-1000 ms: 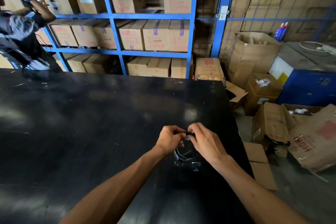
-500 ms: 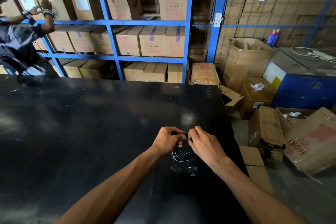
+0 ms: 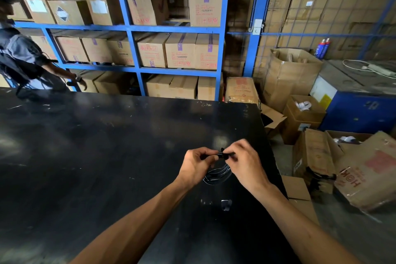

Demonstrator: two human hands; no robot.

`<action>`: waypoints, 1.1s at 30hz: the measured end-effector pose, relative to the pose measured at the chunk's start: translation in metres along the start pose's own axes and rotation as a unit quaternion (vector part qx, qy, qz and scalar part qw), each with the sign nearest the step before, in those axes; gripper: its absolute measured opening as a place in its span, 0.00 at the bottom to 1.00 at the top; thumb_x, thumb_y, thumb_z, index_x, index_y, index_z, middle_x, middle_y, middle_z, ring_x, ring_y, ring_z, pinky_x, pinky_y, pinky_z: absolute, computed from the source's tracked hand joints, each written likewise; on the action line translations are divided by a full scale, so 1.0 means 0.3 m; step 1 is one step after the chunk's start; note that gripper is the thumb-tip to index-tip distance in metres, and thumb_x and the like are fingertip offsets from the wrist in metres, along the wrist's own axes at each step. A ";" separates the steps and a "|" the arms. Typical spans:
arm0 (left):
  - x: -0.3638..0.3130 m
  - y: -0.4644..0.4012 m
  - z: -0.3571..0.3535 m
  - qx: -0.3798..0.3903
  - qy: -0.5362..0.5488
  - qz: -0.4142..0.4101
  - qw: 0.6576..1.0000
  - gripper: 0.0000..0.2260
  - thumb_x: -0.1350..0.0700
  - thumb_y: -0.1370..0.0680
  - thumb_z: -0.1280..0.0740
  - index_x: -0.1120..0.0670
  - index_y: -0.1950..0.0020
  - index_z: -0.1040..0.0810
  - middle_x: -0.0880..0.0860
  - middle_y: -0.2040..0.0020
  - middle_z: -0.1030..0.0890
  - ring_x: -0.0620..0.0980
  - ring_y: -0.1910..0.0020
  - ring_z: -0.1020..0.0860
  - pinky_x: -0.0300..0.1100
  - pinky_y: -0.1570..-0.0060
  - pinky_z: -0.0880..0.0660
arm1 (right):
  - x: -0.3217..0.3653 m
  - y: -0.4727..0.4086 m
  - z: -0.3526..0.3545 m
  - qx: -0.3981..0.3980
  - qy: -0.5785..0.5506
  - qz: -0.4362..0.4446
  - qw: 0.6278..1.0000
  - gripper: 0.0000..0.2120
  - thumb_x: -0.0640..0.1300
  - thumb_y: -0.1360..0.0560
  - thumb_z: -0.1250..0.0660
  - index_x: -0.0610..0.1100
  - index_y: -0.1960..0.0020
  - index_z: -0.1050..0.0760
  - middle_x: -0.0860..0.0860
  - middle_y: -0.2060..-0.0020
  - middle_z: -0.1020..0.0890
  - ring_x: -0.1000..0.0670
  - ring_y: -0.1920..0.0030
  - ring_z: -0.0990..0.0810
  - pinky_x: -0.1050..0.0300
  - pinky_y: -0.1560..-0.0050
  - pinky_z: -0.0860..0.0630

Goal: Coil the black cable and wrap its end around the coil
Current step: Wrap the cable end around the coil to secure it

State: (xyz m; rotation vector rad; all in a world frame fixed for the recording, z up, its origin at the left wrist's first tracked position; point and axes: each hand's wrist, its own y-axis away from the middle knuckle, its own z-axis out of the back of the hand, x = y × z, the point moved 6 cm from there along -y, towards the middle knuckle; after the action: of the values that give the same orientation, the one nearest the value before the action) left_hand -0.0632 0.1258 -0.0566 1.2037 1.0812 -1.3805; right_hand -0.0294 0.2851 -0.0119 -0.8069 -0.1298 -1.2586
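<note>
A thin black cable (image 3: 216, 174) hangs in a small coil between my hands, just above the black table (image 3: 102, 148). My left hand (image 3: 197, 166) pinches the top of the coil from the left. My right hand (image 3: 242, 164) grips the same top section from the right, thumb and fingers closed on it. A short black end pokes up between the two hands. The loops droop below my fingers and are hard to tell from the dark tabletop. A small grey plug-like piece (image 3: 226, 204) shows below the coil; whether it rests on the table I cannot tell.
The table's right edge (image 3: 270, 146) runs close to my right hand. Beyond it, cardboard boxes (image 3: 317, 156) crowd the floor. Blue shelving (image 3: 137, 64) with cartons stands behind the table. Another person (image 3: 23, 62) moves at the far left.
My hands have lifted slightly and drawn the coil's top taut between them. The person at the far left lowered an arm from the shelf. The camera tilted a little.
</note>
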 end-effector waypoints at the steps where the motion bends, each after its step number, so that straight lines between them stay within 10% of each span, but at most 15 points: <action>1: -0.005 0.001 -0.001 -0.003 0.002 -0.005 1.000 0.06 0.65 0.23 0.29 0.57 0.51 0.14 0.46 0.70 0.19 0.40 0.71 0.24 0.31 0.68 0.28 | -0.015 -0.007 0.003 -0.009 -0.028 -0.029 0.999 0.09 0.31 0.29 0.22 0.39 0.51 0.15 0.43 0.49 0.19 0.45 0.54 0.15 0.52 0.51 0.15; 5: -0.017 0.010 0.008 -0.009 0.010 -0.024 1.000 0.10 0.64 0.23 0.28 0.49 0.55 0.13 0.44 0.66 0.15 0.38 0.66 0.20 0.30 0.61 0.25 | -0.093 -0.032 -0.019 0.065 -0.145 -0.197 0.967 0.05 0.39 0.26 0.22 0.47 0.54 0.16 0.47 0.55 0.16 0.54 0.68 0.15 0.62 0.71 0.19; 10: -0.025 0.036 0.009 -0.009 0.011 -0.042 0.999 0.09 0.64 0.24 0.28 0.50 0.54 0.12 0.48 0.58 0.12 0.41 0.58 0.16 0.32 0.55 0.23 | -0.128 -0.033 -0.036 0.228 -0.345 -0.307 0.857 0.07 0.38 0.25 0.23 0.43 0.48 0.17 0.46 0.63 0.12 0.48 0.65 0.13 0.60 0.71 0.21; 25: -0.026 0.011 -0.001 0.043 0.026 0.114 0.992 0.11 0.70 0.25 0.29 0.66 0.43 0.23 0.60 0.65 0.19 0.48 0.75 0.24 0.37 0.70 0.24 | -0.089 -0.037 -0.056 0.117 -0.255 -0.186 0.941 0.17 0.31 0.25 0.28 0.53 0.61 0.17 0.49 0.59 0.11 0.52 0.68 0.14 0.61 0.71 0.24; 33: -0.005 -0.013 0.008 0.047 -0.064 0.088 0.993 0.09 0.68 0.28 0.26 0.55 0.55 0.14 0.52 0.68 0.19 0.45 0.70 0.23 0.38 0.63 0.25 | -0.076 -0.061 -0.041 0.181 -0.104 -0.157 0.965 0.18 0.39 0.28 0.22 0.51 0.40 0.17 0.55 0.55 0.14 0.55 0.60 0.14 0.66 0.70 0.20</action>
State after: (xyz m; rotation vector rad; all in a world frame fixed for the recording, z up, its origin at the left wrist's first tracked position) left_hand -0.0673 0.1243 -0.0547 1.2298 0.8081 -1.3630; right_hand -0.0574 0.2943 -0.0235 -0.6113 -0.6605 -1.3895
